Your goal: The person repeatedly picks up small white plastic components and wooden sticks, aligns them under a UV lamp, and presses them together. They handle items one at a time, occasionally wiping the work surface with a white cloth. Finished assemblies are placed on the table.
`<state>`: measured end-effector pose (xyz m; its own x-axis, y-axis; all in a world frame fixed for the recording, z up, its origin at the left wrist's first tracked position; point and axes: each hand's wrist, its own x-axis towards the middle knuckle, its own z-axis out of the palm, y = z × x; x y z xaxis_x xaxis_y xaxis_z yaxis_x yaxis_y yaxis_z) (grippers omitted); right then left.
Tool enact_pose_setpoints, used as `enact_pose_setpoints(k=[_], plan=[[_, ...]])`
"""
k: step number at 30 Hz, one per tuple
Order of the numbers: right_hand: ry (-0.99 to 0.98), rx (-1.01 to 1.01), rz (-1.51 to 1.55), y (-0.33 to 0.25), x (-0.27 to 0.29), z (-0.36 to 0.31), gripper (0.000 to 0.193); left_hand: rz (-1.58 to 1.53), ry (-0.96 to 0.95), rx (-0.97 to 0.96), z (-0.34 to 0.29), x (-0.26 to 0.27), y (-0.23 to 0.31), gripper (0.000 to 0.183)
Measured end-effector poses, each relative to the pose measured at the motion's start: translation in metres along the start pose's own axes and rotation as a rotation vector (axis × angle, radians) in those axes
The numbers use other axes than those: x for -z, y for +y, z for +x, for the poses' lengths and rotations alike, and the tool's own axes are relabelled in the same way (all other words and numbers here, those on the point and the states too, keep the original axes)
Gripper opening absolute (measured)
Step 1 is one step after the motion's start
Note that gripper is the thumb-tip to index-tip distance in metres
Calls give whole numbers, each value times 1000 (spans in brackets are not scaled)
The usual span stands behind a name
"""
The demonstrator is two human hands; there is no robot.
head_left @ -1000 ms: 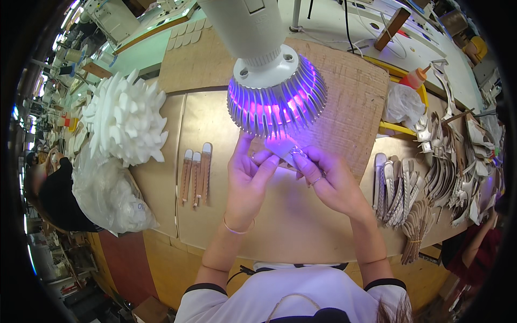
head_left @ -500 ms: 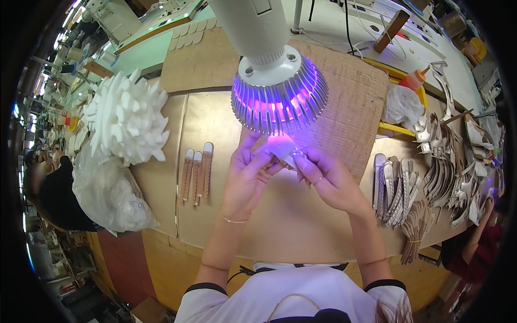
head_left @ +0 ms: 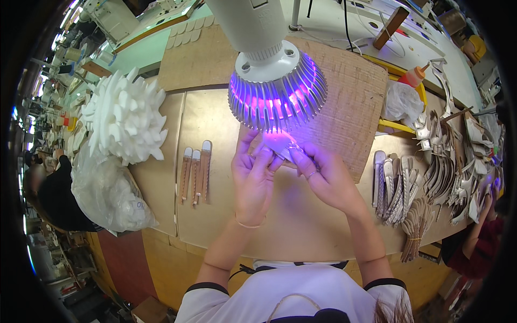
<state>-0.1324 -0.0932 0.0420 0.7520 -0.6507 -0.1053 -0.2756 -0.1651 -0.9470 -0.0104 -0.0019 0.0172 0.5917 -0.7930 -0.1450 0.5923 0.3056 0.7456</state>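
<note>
Under a purple-lit lamp (head_left: 278,94) with a finned metal head, I hold a small flat pale piece (head_left: 279,143). Pink light covers its upper face, and its kind is hard to make out. My left hand (head_left: 250,177) grips its left and lower edge, thumb on top. On the other side my right hand (head_left: 327,177) pinches its right edge, where something small and shiny shows at the fingertips. The lower part of the piece is hidden by my fingers. To the left, several brown straps with pale rounded tips (head_left: 196,175) lie side by side on the table (head_left: 215,231).
A white foam bundle (head_left: 126,118) and a clear plastic bag (head_left: 107,188) stand at left. On the right are bundled straps (head_left: 398,185), a yellow bin (head_left: 396,131) and an orange-red bottle (head_left: 413,77). Cardboard (head_left: 353,102) lies beneath the lamp. Other people sit at both sides.
The piece has turned so more of its flat face shows under the light. My left hand and wrist have shifted slightly right, and the left fingers have spread more along its edge.
</note>
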Motion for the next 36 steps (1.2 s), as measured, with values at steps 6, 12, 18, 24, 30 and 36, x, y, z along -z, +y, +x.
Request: enact_pose_setpoints(k=[6, 12, 18, 24, 30, 36], plan=[[161, 217, -323, 8, -10, 3, 17, -438, 23, 304, 16, 19, -4, 35], [181, 276, -402, 13, -10, 3, 16, -214, 77, 238, 15, 20, -8, 32], [42, 135, -197, 9, -1, 3, 20, -4, 20, -10, 8, 6, -5, 29], [0, 54, 5, 16, -1, 5, 25, 35, 7, -1, 6, 3, -2, 31], [-11, 28, 78, 20, -1, 5, 28, 102, 23, -77, 1, -1, -4, 29], [1, 68, 128, 17, -2, 2, 23, -110, 97, 37, 3, -1, -6, 28]])
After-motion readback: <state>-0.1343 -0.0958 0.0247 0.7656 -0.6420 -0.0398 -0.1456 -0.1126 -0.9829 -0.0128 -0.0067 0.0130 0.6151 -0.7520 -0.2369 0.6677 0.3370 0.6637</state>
